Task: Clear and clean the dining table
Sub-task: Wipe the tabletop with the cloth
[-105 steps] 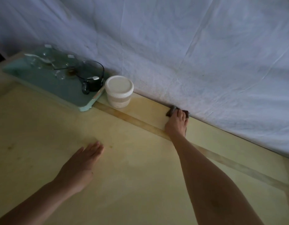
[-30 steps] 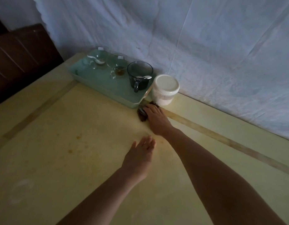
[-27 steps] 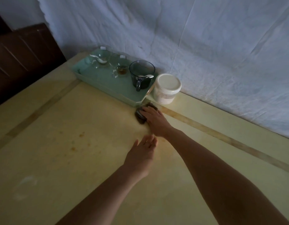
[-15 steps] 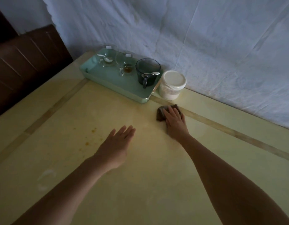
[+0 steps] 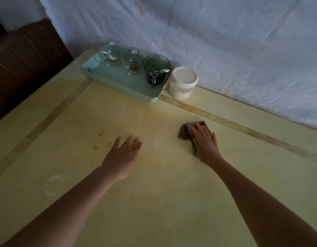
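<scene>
Flattened out with its fingers straight, my right hand (image 5: 205, 141) is pressing down on the cloth (image 5: 185, 131) rather than curling round it, while my left hand (image 5: 124, 154) is lying open, palm down, on the worktop (image 5: 154, 202) and holding nothing. I am taking the green tray (image 5: 118, 77) as my mark: the cloth is sitting well out in front of the tray's jar-side corner, toward me, and the left hand is resting out in front of the tray's middle. I am judging the cloth to be light, soft and limp, so it is likely to be bunching or sliding out from under the palm if I am pushing with fingertips alone; spreading the whole palm over its middle is looking like the safer hold, and pinching the exposed corner is the way to lift it. It is showing as a dark grey-brown pad, folded to a wedge, with one corner poking out beside my fingers on the tray side. Small orange spots (image 5: 100, 134) are waiting in front of the tray's far-from-jar end, and a pale ring mark (image 5: 53, 185) is lying farther from the tray, closer to me.
</scene>
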{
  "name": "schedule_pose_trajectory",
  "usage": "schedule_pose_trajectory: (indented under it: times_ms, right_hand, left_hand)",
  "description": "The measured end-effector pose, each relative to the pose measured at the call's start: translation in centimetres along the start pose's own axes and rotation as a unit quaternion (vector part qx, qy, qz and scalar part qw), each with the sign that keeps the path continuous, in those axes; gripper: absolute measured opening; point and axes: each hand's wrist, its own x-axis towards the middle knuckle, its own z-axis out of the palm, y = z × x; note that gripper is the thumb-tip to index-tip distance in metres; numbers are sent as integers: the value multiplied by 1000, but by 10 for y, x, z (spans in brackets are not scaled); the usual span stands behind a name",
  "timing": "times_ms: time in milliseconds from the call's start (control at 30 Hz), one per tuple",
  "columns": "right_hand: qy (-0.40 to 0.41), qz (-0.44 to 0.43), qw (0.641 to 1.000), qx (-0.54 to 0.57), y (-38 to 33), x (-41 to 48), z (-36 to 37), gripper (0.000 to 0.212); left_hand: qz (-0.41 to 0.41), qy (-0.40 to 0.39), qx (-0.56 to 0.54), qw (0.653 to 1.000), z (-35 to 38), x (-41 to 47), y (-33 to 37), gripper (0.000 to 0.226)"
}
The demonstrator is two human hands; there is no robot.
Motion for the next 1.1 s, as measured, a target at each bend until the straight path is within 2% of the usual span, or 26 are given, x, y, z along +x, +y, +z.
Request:
schedule_pose_trajectory:
  times_ms: [67,167,300,400,467,567,633,700,800,900,967,1100]
  right_hand:
    - [31,91,995,12,10,8,-5,50]
    - [24,102,994,16,-10,0,6,50]
    - [1,-17,1000,5,-64,-61,39,57]
    - [10,-129,991,-30,-107,-121,65,66]
    - [-23,-186,982,-38,-121,-143,72,67]
    - [-46,-246,966,-64,-104,-139,65,49]
    - [-43,-180,981,-55,-77,-128,53,52]
    - [-9,-40,999,-2,-42,-129,41,62]
    - [20,143,990,3,-8,-142,26,52]
    - [25,186,982,31,-35,-147,30,51]
    - [2,135,990,44,-73,-151,43,50]
    - [-47,-61,997,-6,-157,-207,82,52]
  left_hand:
    - [-1,-3,-1,1000,0,2,0,66]
    - [-2,-16,3,1000,-1,4,1,62]
    - [0,-17,15,1000,-3,1,3,56]
    - [-1,-31,-10,999,-8,-1,2,59]
    - [8,-55,-19,998,-14,0,-1,62]
    - [22,-69,-26,997,-20,-7,-4,67]
    - [44,-45,-30,998,-16,-22,-3,70]
    - [68,-31,-28,997,-2,-43,-4,71]
    - [73,-46,-18,996,22,-69,-17,73]
    - [69,-44,-20,996,37,-84,-29,74]
    - [73,-33,-36,996,40,-90,-30,71]
    - [94,-34,-70,993,46,-106,-26,73]
